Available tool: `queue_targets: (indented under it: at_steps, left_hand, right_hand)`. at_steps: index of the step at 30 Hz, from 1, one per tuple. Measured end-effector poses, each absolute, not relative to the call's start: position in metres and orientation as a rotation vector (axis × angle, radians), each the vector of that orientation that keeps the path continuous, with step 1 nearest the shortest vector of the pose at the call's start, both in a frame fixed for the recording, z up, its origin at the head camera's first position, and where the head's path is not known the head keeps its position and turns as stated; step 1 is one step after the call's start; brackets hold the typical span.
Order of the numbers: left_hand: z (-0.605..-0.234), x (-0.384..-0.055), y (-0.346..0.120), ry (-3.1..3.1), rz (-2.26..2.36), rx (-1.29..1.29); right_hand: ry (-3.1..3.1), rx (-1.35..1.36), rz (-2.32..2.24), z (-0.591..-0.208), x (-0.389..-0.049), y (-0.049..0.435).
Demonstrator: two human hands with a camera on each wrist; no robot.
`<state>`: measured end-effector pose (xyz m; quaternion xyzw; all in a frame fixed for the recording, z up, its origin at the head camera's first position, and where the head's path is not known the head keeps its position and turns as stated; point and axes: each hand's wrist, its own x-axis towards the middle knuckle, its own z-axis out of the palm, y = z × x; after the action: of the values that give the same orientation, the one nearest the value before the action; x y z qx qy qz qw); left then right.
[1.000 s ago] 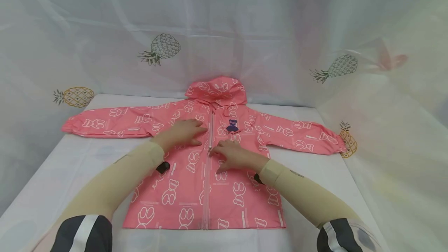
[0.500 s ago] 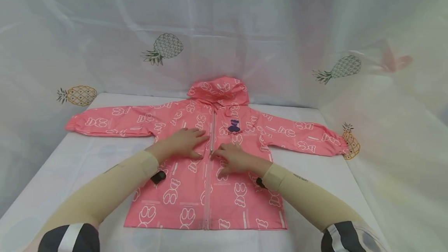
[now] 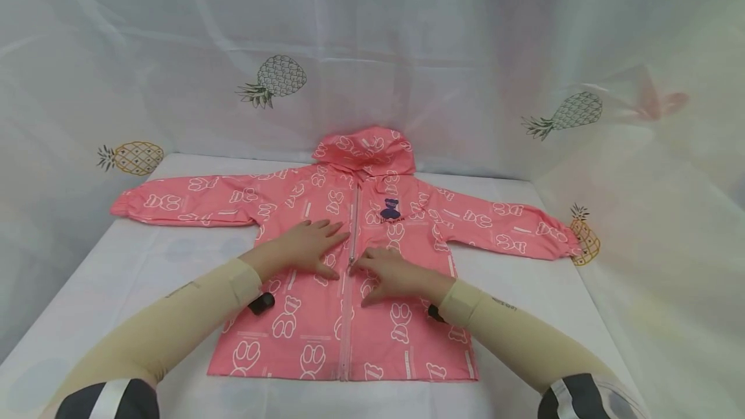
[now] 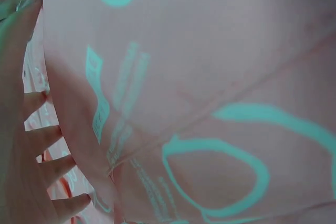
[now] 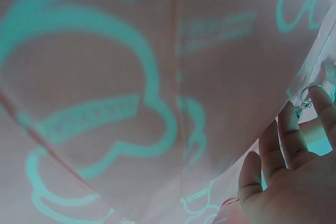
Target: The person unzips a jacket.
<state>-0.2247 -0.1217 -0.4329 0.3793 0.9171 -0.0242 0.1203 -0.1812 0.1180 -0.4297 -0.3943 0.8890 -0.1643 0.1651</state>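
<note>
I have the left hand [image 3: 307, 247] spread flat on the jacket [image 3: 262, 341]. Rightward, the zipper [image 3: 345, 335] runs lengthwise down its front. Next comes the zipper pull [image 3: 351, 262], gripped narrowly by the right hand [image 3: 397, 277], the nearer one.

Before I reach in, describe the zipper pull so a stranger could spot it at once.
On the white table lies a pink hooded jacket, sleeves spread. Follow its zipper down to the gap between the left hand and right hand. The zipper pull is the small, metallic-looking piece at the right hand's fingertips, unlike the white-outlined prints around it.
</note>
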Motion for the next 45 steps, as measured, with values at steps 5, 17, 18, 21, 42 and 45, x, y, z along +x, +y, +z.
queue_targets:
  at_steps: [5,17,18,21,42,45]
  left_hand:
    - [-0.431,-0.22,-0.12,2.665,-0.076,1.107]
    - [-0.432,-0.217,-0.117,2.652,-0.082,1.058]
    - [-0.432,-0.217,-0.117,2.651,-0.088,1.055]
    - [-0.433,-0.217,-0.115,2.652,-0.111,1.051]
    - [-0.442,-0.216,-0.117,2.655,-0.156,1.039]
    - [-0.44,-0.217,-0.117,2.642,-0.138,1.031]
  right_hand:
    - [2.532,-1.112,-0.49,-0.431,-0.175,0.119]
    - [2.5,-1.052,-0.472,-0.429,-0.156,0.118]
    - [2.502,-1.06,-0.471,-0.429,-0.155,0.118]
    - [2.504,-1.08,-0.465,-0.43,-0.15,0.118]
    - [2.453,-1.16,-0.477,-0.435,-0.121,0.119]
    - [2.454,-1.181,-0.47,-0.435,-0.117,0.119]
